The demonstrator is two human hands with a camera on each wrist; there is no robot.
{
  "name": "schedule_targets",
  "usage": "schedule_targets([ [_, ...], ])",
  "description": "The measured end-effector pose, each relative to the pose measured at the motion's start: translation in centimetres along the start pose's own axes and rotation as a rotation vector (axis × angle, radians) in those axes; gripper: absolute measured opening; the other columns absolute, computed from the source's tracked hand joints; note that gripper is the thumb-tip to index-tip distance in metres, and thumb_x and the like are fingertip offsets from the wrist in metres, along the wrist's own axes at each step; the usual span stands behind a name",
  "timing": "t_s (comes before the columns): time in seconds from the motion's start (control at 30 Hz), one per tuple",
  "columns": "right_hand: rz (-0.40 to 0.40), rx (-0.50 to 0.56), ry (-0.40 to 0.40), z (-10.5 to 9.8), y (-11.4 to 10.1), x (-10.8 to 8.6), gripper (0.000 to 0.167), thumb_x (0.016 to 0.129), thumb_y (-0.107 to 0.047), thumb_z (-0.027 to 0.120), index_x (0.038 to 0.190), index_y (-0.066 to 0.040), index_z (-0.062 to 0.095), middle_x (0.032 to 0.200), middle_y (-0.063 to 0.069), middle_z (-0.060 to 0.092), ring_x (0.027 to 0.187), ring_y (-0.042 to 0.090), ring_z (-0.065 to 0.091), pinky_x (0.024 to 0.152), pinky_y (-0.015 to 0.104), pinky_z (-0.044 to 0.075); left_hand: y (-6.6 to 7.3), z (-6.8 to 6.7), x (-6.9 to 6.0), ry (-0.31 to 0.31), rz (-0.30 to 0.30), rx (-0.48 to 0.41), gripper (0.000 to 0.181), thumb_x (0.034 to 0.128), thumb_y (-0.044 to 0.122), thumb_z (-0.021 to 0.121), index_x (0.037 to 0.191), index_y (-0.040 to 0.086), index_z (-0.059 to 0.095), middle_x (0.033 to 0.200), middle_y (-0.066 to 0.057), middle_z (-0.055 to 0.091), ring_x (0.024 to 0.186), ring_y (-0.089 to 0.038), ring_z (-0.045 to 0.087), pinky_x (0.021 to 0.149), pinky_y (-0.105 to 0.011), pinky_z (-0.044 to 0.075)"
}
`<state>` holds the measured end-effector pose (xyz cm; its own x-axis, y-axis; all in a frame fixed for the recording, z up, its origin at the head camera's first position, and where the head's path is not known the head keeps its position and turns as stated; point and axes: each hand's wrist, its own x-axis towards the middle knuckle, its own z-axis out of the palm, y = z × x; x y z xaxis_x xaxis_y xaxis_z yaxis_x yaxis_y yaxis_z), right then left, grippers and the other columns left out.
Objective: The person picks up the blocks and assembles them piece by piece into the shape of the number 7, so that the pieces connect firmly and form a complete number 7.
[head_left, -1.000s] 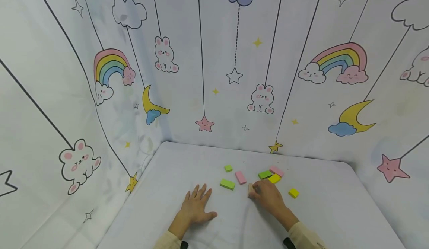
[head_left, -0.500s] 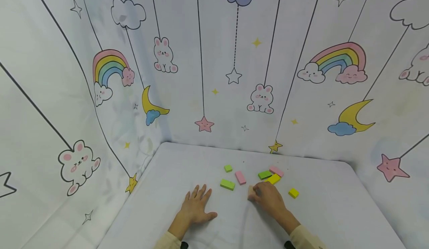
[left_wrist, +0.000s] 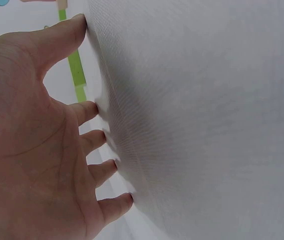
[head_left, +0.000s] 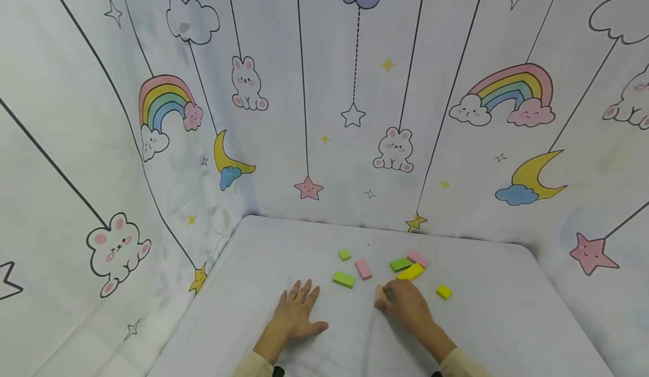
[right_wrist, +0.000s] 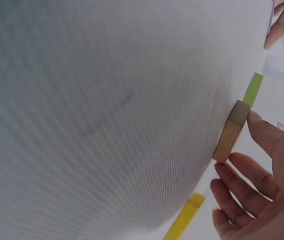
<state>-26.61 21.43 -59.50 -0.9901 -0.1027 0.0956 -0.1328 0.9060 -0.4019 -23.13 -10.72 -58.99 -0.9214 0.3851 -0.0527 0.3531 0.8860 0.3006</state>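
My right hand (head_left: 409, 305) pinches a plain wooden block (head_left: 378, 296) on the white table. In the right wrist view, the thumb meets one end of this wooden block (right_wrist: 229, 134) and the fingertips are at its other end. Just beyond the hand lies a long yellow block (head_left: 412, 271), near a green block (head_left: 400, 264) and a pink block (head_left: 418, 258). My left hand (head_left: 296, 316) rests on the table with its fingers spread and holds nothing. Seen from the left wrist, the fingertips of the left hand (left_wrist: 42, 130) touch the cloth.
Between and beyond the hands lie a light green block (head_left: 344, 279), a pink block (head_left: 363, 269) and a small green block (head_left: 345, 255). A small yellow block (head_left: 443, 292) sits to the right. White printed fabric walls (head_left: 334, 208) border the table (head_left: 284, 242).
My right hand has drawn the wooden block slightly toward me, uncovering more of the long yellow block. The left hand has stayed in place.
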Motion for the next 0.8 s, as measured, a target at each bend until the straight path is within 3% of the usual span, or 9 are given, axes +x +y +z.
schedule_targets([
  [0.8,0.027,0.036,-0.013,0.0,-0.6,-1.6,0.039,0.078,-0.044,0.090,0.100,-0.016,0.073,0.108,0.001,0.069,0.110,0.023,0.062,0.103,0.051,0.051,0.1,-0.2,0.0,-0.009,-0.014,0.008,0.090,0.0912,0.065,0.065,0.159,0.011,0.042,0.167,-0.017,0.033,0.154,-0.045,0.026,0.119,-0.069,0.026],
])
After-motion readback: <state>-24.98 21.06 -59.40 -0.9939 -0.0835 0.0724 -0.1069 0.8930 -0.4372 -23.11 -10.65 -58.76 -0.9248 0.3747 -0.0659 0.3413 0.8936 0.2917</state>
